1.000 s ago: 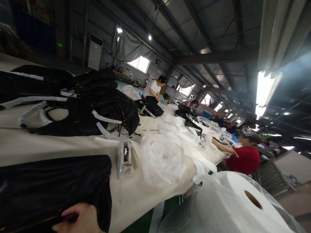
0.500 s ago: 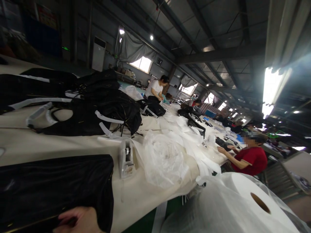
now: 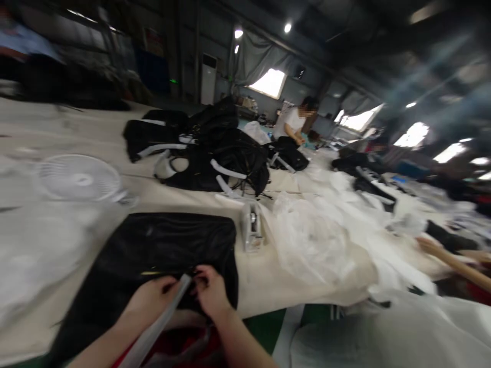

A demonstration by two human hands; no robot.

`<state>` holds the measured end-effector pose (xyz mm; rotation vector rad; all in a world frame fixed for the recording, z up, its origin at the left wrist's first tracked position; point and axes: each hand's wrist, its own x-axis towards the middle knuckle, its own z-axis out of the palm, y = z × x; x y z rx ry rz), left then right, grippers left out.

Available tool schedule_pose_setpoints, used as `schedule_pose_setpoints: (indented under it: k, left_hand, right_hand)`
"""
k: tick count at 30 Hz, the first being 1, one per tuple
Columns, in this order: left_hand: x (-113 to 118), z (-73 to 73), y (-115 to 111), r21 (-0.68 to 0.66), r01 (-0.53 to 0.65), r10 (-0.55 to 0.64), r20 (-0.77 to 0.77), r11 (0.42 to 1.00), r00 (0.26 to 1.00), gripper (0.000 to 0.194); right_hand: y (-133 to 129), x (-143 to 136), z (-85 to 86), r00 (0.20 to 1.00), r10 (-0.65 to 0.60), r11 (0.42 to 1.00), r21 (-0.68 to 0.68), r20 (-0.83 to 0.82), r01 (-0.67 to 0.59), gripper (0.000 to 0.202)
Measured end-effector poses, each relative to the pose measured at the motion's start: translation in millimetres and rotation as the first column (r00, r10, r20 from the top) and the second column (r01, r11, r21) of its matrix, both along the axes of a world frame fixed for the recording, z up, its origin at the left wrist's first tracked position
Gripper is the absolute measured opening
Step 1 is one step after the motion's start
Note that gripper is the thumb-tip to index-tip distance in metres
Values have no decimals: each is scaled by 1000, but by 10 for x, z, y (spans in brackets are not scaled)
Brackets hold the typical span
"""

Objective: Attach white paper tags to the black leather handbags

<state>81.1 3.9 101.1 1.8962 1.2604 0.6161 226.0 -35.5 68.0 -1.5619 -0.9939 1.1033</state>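
A black bag (image 3: 172, 237) lies flat on the cream-covered table (image 3: 268, 286) in front of me. My left hand (image 3: 155, 296) is over its near part, fingers curled beside a pale strip (image 3: 163, 317) that runs down toward my body. Just to the right, my right hand (image 3: 210, 289) has its fingers bent against the bag near the strip's upper end. What either set of fingertips pinches is too small and blurred to make out. A tape dispenser (image 3: 252, 230) stands right of the bag.
Crumpled clear plastic (image 3: 310, 240) lies right of the dispenser. More black bags (image 3: 215, 153) are piled beyond. A white fan (image 3: 79, 178) is at left. A wrapped roll (image 3: 383, 332) fills the lower right. One person (image 3: 295, 122) works at the back; another's arm (image 3: 456, 263) reaches in at right.
The view has swung left, bringing in the fan and a person at far left. Both my hands now show together at the bag with the pale strip; earlier only one hand was visible.
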Motion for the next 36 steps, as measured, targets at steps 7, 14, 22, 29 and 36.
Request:
schedule_pose_setpoints:
  k: [7, 14, 22, 29, 36]
  left_hand:
    - [-214, -99, -92, -124, -190, 157, -232, 974, 960, 31]
    - [-96, -63, -112, -129, -148, 123, -181, 981, 976, 31]
    - [-28, 54, -132, -51, -141, 122, -279, 989, 953, 31]
    - [35, 43, -105, -58, -152, 124, -328, 987, 936, 31]
    - [93, -26, -48, -102, -185, 142, -332, 977, 932, 30]
  right_hand:
    - [26, 59, -251, 995, 80, 997, -10, -66, -81, 40]
    - [-9, 87, -288, 993, 106, 994, 16, -43, -105, 37]
    - [-14, 83, -267, 990, 137, 991, 3, -17, -137, 34]
    - [-12, 98, -228, 983, 181, 983, -18, 21, -180, 33]
    - [-2, 101, -222, 976, 217, 976, -12, 22, -216, 31]
